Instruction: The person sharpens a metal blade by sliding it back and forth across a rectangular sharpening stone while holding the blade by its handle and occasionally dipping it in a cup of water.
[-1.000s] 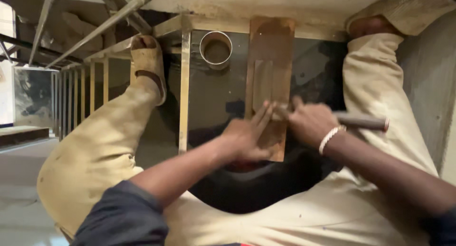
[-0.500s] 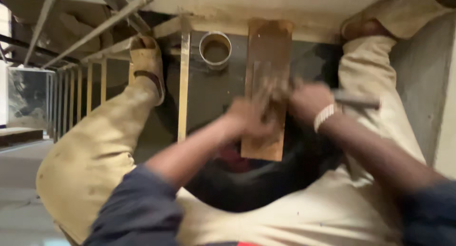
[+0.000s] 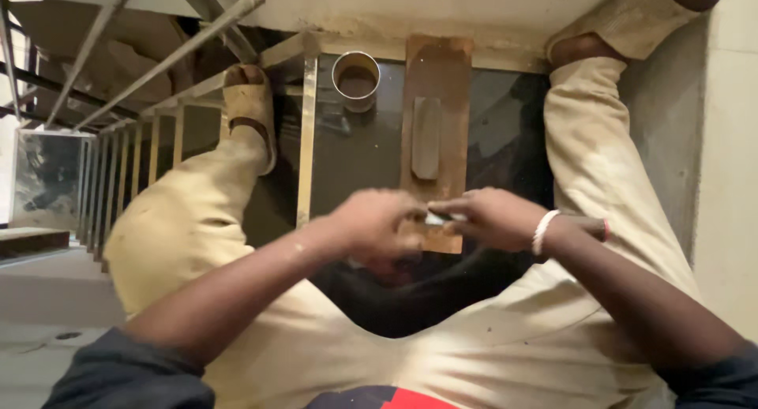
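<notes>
A seated person in cream trousers looks down between their knees. At frame centre, the left hand (image 3: 377, 221) and right hand (image 3: 491, 217) meet, fingers pinched together on a small pale blade (image 3: 437, 218) over the near end of a brown wooden board (image 3: 437, 85). A handle (image 3: 588, 226) juts past the right wrist. Farther up, a grey sharpening stone (image 3: 426, 137) lies on the board. Beyond, upper centre, stands a metal cup (image 3: 356, 78), beside a railing (image 3: 306, 140).

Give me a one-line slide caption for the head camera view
Seated person's left hand and right hand pinch a small blade above a wooden board bearing a sharpening stone.
</notes>
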